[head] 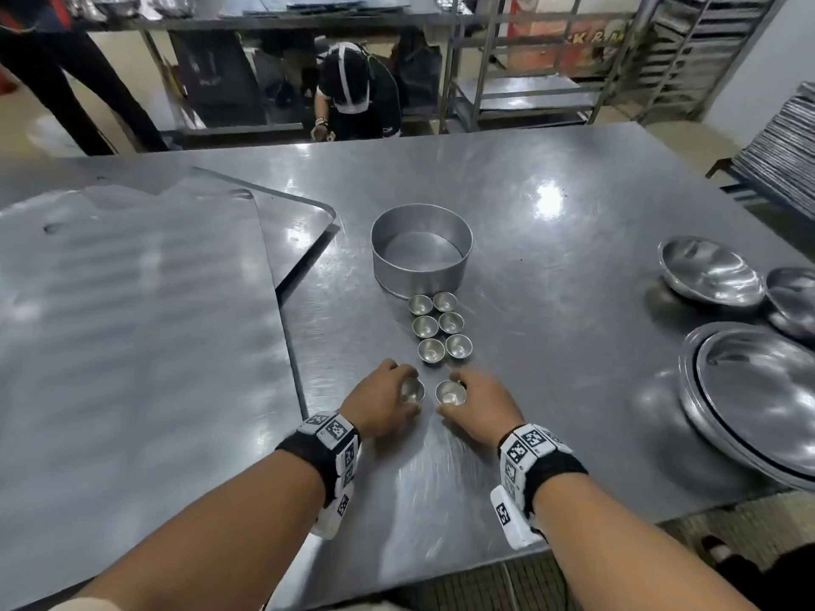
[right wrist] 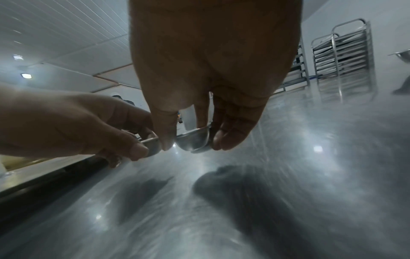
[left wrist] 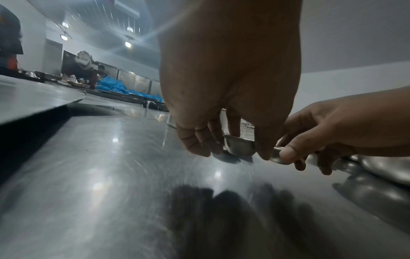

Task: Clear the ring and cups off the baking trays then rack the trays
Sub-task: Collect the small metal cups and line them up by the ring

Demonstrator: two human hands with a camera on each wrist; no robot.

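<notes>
A metal ring [head: 421, 250] stands on the steel table [head: 573, 302], right of two stacked baking trays [head: 132, 324]. Just in front of it several small metal cups [head: 439, 325] sit in two columns. My left hand [head: 388, 401] pinches one small cup [head: 412, 391] [left wrist: 239, 146] just above the table at the near end of the left column. Beside it my right hand [head: 478, 405] pinches another small cup [head: 450, 392] [right wrist: 195, 140] in the same way. Both cups are upright and close together.
Round metal pans and lids [head: 749, 390] lie at the table's right edge. A stack of trays [head: 785, 152] stands off the far right, and tray racks [right wrist: 343, 61] stand beyond. One person [head: 353, 81] crouches behind the table; another [head: 44, 59] stands at the far left.
</notes>
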